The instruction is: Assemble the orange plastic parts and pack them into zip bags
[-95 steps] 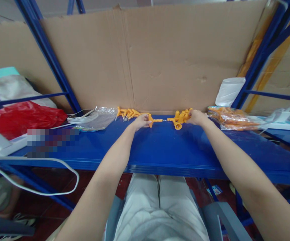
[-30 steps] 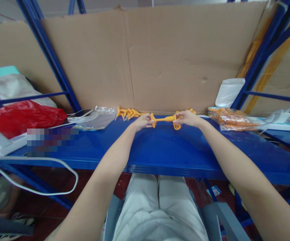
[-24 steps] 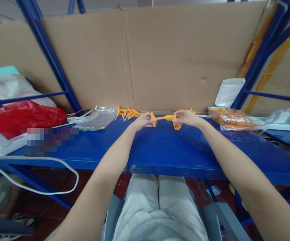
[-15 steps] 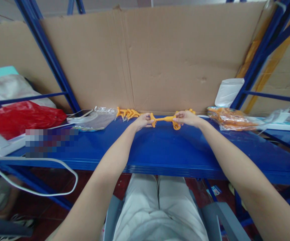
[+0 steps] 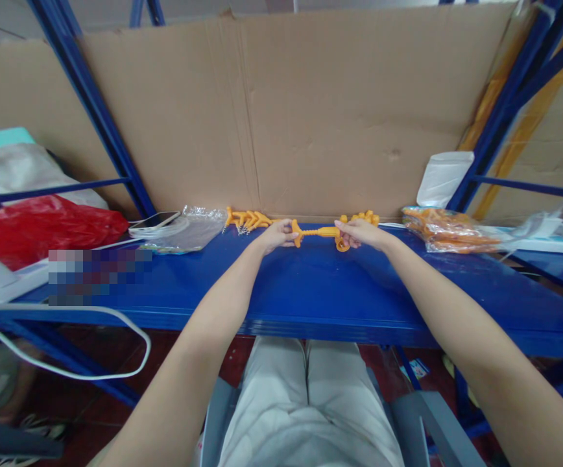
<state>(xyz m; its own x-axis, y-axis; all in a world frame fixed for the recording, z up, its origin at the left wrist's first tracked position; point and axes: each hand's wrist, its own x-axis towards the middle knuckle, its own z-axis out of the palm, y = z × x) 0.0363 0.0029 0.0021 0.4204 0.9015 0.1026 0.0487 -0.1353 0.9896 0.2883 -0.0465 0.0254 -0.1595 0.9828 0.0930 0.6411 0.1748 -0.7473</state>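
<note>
Between my two hands a yellow plastic piece (image 5: 327, 231) with a ribbed shaft and a ring at its right end lies level above the blue shelf (image 5: 320, 292). My left hand (image 5: 278, 235) is closed on its forked left end. Fingers of my right hand (image 5: 358, 232) pinch the right end, just by the ring. Behind my left hand lies a row of yellow parts with small metal chains or screws (image 5: 248, 219). Several more yellow parts (image 5: 370, 217) sit behind my right hand, partly hidden by it.
A clear bag of orange-yellow parts (image 5: 451, 230) lies to the right, near a white power strip. On the left are a phone (image 5: 155, 222), a clear plastic bag (image 5: 189, 232), a red bag (image 5: 50, 228) and a white cable (image 5: 148, 344). Cardboard (image 5: 335, 117) stands behind.
My right hand has shifted slightly and its fingers have changed position at the ring end. My left hand keeps its hold in the same place.
</note>
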